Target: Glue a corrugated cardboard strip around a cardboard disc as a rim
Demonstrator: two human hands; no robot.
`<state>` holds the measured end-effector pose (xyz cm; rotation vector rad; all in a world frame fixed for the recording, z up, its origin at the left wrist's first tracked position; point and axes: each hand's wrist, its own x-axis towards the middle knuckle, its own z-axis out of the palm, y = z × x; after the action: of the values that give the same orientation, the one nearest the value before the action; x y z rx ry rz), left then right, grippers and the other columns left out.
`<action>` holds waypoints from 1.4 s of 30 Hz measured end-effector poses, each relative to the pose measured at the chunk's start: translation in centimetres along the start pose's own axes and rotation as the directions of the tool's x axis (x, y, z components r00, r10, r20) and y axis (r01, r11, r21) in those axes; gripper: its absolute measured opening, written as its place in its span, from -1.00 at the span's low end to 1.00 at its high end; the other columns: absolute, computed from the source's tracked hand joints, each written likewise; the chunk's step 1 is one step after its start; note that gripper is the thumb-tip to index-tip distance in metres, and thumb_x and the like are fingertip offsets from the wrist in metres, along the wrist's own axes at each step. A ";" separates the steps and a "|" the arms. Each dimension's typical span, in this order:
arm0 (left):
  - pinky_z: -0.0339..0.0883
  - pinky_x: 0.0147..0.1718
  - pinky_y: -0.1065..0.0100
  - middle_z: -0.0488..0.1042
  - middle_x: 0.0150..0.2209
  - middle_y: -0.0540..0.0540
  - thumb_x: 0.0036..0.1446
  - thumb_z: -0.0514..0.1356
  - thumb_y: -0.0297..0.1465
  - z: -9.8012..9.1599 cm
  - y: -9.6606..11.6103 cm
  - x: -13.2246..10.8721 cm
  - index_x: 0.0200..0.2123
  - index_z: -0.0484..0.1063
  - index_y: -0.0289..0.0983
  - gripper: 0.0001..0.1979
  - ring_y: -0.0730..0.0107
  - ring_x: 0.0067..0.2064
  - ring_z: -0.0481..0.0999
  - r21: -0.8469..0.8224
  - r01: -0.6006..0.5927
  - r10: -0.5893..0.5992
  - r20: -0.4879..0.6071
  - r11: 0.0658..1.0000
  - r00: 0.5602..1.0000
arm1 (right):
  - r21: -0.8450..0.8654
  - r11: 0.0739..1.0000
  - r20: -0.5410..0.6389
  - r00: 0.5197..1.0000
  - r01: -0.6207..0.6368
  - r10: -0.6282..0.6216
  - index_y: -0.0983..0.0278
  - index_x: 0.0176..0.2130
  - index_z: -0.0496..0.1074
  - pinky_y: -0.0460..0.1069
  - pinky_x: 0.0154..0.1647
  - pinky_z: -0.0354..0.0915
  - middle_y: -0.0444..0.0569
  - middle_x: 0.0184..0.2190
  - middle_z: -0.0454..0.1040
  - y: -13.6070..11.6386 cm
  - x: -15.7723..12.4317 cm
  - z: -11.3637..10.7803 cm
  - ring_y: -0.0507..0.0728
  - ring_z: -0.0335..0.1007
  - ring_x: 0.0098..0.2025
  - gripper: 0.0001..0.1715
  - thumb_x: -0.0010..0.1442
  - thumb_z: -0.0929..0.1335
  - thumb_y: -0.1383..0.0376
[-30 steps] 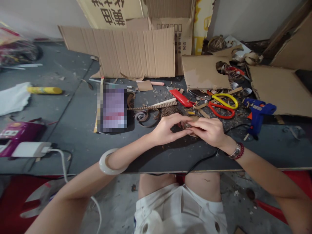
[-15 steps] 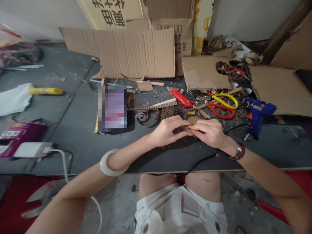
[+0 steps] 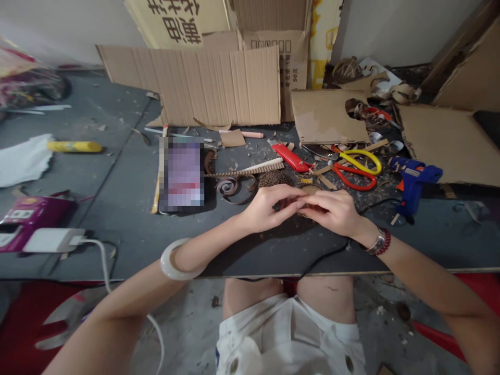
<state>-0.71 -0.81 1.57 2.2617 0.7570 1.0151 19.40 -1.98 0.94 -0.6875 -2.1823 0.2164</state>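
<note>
My left hand [image 3: 269, 208] and my right hand [image 3: 332, 210] meet fingertip to fingertip over the dark table. Both are closed in a pinch, and the small piece between them is mostly covered by the fingers. Just behind my left hand sits a rounded bundle of corrugated cardboard [image 3: 275, 179]. A tan cardboard disc [image 3: 309, 189] shows partly behind my right fingers. To the left of my left hand lie curled cardboard strips [image 3: 234, 187] and a straight corrugated strip [image 3: 250, 171].
Behind the hands lie a red utility knife [image 3: 292, 158] and scissors with yellow and red handles [image 3: 361, 166]. A blue glue gun [image 3: 414, 187] rests at the right. A blurred-out phone [image 3: 183, 174], a white charger [image 3: 52, 240] and a yellow tube [image 3: 75, 146] are leftward. Cardboard sheets [image 3: 219, 86] stand behind.
My left thumb has shifted up, closer to the right fingertips, and the piece between the hands shows less. The tools around them have stayed put.
</note>
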 end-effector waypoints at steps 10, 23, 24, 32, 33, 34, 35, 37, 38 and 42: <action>0.33 -0.47 0.52 0.52 -0.41 -0.08 0.16 0.23 -0.23 0.0 -0.6 -0.2 -0.19 0.47 -0.35 -0.71 0.54 -0.48 0.43 0.035 -0.071 0.070 0.033 0.997 0.997 | 0.017 1.000 0.002 1.000 -0.025 0.025 0.29 -0.24 0.52 -0.12 -0.42 0.35 -0.08 -0.40 0.60 0.0 -0.2 0.2 0.00 0.50 -0.43 -0.89 0.22 0.36 0.34; 0.33 -0.48 0.53 0.55 -0.41 -0.09 0.23 0.16 -0.24 -0.3 -0.3 -0.1 -0.23 0.48 -0.35 -0.73 0.54 -0.48 0.46 0.015 -0.053 0.052 0.040 0.998 0.998 | 0.061 0.998 0.001 0.999 -0.036 0.036 0.27 -0.22 0.50 -0.16 -0.39 0.35 -0.10 -0.39 0.60 -0.2 -0.1 0.2 -0.04 0.49 -0.43 -0.88 0.18 0.40 0.33; 0.34 -0.48 0.53 0.55 -0.39 -0.10 0.25 0.14 -0.26 -0.3 -0.3 -0.1 -0.20 0.47 -0.36 -0.74 0.53 -0.47 0.47 0.020 -0.059 0.058 0.023 0.998 0.998 | 0.054 0.998 -0.009 0.999 -0.032 0.033 0.27 -0.21 0.50 -0.16 -0.41 0.35 -0.10 -0.40 0.59 -0.2 0.0 0.2 -0.04 0.48 -0.44 -0.87 0.18 0.40 0.33; 0.36 -0.17 0.34 0.50 -0.29 -0.13 0.29 -0.04 -0.49 -1.4 -2.0 0.0 -0.13 0.38 -0.31 -0.78 0.36 -0.23 0.49 0.321 0.119 -0.030 -0.272 0.940 0.962 | 0.027 0.995 -0.074 0.992 -0.101 0.103 0.32 -0.24 0.50 -0.14 -0.49 0.29 -0.13 -0.51 0.52 -0.2 0.5 -0.3 -0.07 0.30 -0.58 -0.86 0.14 0.42 0.33; 0.35 -0.13 0.29 0.49 -0.23 -0.16 0.26 -0.04 -0.52 -1.7 -2.6 0.1 -0.11 0.37 -0.31 -0.76 0.31 -0.17 0.47 0.383 0.154 -0.040 -0.289 0.911 0.956 | 0.032 0.995 -0.071 0.992 -0.098 0.100 0.32 -0.24 0.50 -0.15 -0.50 0.28 -0.14 -0.53 0.50 -0.3 0.5 -0.3 -0.07 0.29 -0.58 -0.86 0.14 0.42 0.34; 0.35 -0.11 0.25 0.48 -0.19 -0.18 0.24 -0.05 -0.54 -2.0 -3.2 0.2 -0.09 0.36 -0.31 -0.74 0.26 -0.14 0.46 0.435 0.185 -0.057 -0.291 0.881 0.955 | 0.037 0.995 -0.070 0.993 -0.094 0.096 0.32 -0.24 0.50 -0.15 -0.51 0.27 -0.15 -0.54 0.49 -0.3 0.5 -0.3 -0.07 0.28 -0.59 -0.87 0.14 0.41 0.34; 0.35 -0.12 0.22 0.47 -0.18 -0.20 0.22 -0.05 -0.56 -2.3 -3.7 0.3 -0.09 0.35 -0.32 -0.73 0.23 -0.14 0.45 0.481 0.205 -0.065 -0.291 0.853 0.954 | 0.042 0.995 -0.068 0.993 -0.091 0.093 0.32 -0.24 0.50 -0.15 -0.52 0.26 -0.15 -0.54 0.48 -0.3 0.4 -0.3 -0.07 0.28 -0.59 -0.87 0.15 0.41 0.33; 0.34 -0.09 0.16 0.46 -0.16 -0.21 0.18 -0.03 -0.58 -2.7 -4.6 0.4 -0.13 0.37 -0.32 -0.74 0.18 -0.11 0.43 0.568 0.247 -0.108 -0.268 0.785 0.957 | 0.043 0.995 -0.062 0.993 -0.094 0.096 0.31 -0.23 0.50 -0.15 -0.52 0.26 -0.15 -0.54 0.49 -0.4 0.4 -0.2 -0.07 0.28 -0.59 -0.87 0.16 0.40 0.32; 0.33 -0.09 0.14 0.46 -0.18 -0.21 0.16 -0.01 -0.58 -2.9 -4.9 0.4 -0.17 0.39 -0.32 -0.75 0.15 -0.11 0.43 0.601 0.259 -0.132 -0.247 0.756 0.960 | 0.040 0.994 -0.061 0.993 -0.097 0.099 0.30 -0.23 0.50 -0.14 -0.52 0.26 -0.16 -0.54 0.49 -0.4 0.4 -0.2 -0.07 0.28 -0.59 -0.87 0.16 0.40 0.32; 0.35 -0.14 0.10 0.49 -0.22 -0.24 0.16 0.02 -0.55 -2.9 -4.9 0.4 -0.23 0.44 -0.31 -0.78 0.09 -0.13 0.43 0.702 0.303 -0.232 -0.197 0.644 0.952 | 0.036 0.994 -0.070 0.992 -0.105 0.107 0.29 -0.23 0.50 -0.14 -0.52 0.27 -0.16 -0.52 0.50 -0.3 0.4 -0.2 -0.07 0.27 -0.59 -0.87 0.17 0.40 0.31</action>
<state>-4.10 3.61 0.13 2.6146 1.7431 0.7355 19.24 -2.04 1.50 -0.7824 -2.0715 0.2773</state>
